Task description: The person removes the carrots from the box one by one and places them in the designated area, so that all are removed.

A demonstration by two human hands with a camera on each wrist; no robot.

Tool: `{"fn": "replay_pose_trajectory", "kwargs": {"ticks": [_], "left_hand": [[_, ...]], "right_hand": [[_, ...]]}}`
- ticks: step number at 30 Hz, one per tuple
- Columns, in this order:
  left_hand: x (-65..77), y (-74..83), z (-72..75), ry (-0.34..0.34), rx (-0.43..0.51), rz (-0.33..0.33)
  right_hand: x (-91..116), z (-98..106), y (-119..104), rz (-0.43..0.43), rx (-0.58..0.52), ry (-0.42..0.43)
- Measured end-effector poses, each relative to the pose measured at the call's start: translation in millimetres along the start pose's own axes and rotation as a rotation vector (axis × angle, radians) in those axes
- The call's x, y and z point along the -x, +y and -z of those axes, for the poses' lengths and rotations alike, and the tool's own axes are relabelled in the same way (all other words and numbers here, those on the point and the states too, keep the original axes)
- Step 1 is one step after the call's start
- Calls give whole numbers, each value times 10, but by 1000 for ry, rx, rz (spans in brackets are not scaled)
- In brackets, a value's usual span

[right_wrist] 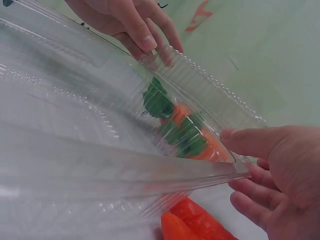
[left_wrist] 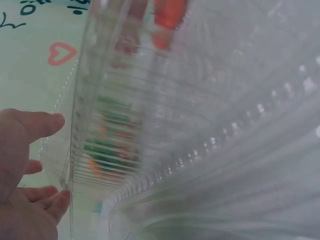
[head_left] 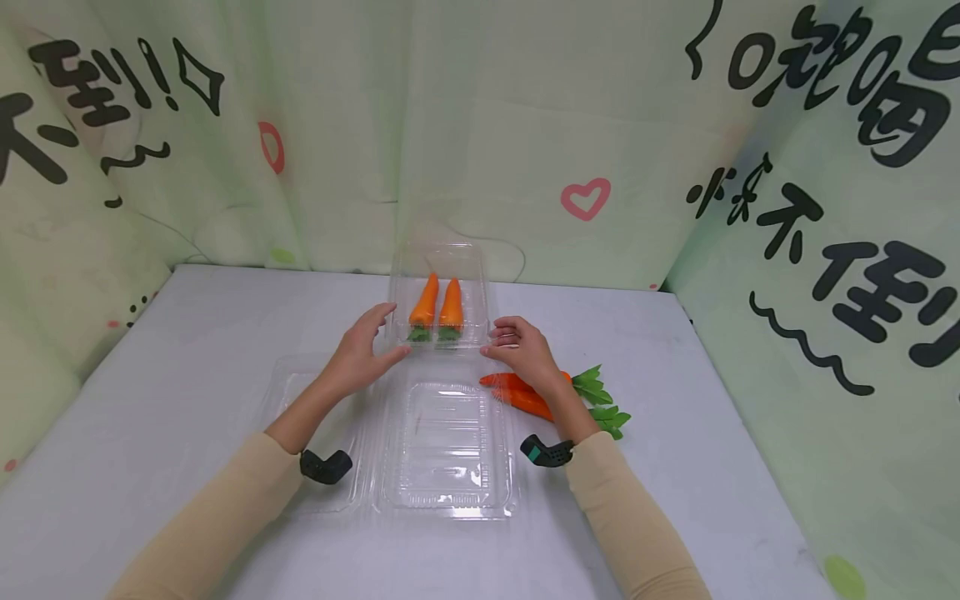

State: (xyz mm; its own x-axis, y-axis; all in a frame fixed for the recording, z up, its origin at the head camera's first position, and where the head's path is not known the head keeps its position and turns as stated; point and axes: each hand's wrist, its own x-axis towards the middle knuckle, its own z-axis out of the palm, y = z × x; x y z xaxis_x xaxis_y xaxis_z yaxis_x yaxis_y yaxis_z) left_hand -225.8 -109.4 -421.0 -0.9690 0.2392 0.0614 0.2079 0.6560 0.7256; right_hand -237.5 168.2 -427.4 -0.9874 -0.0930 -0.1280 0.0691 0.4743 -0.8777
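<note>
at the far end of the table [head_left: 675, 417], by the head view, a clear plastic clamshell [head_left: 474, 293] holds two carrots [head_left: 423, 304], the left hand [head_left: 357, 353] spread wide beside it. left wrist: that loose span might let it skid. right wrist: the right hand [right_wrist: 295, 175] pinches a corner; i'd fear lopsided pressure buckling it.

Table [head_left: 675, 517]. Far centre: box [head_left: 474, 287], two carrots [head_left: 423, 302] inside; left hand [head_left: 363, 350] at its left, right hand [head_left: 525, 346] at its right. Near: shell [head_left: 450, 446]. Right: two loose carrots [head_left: 528, 402].
</note>
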Motion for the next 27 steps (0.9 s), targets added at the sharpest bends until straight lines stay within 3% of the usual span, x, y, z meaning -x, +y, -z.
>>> {"fn": "replay_pose_trajectory", "kwargs": {"ticks": [13,27], "left_hand": [[-6,-11,11,-53,60,37],[-9,-2,-1,-42,65,54]], "right_hand": [[-49,-51,-26,-20,-41,40],[-64,-72,-33,-12,-58,18]]}}
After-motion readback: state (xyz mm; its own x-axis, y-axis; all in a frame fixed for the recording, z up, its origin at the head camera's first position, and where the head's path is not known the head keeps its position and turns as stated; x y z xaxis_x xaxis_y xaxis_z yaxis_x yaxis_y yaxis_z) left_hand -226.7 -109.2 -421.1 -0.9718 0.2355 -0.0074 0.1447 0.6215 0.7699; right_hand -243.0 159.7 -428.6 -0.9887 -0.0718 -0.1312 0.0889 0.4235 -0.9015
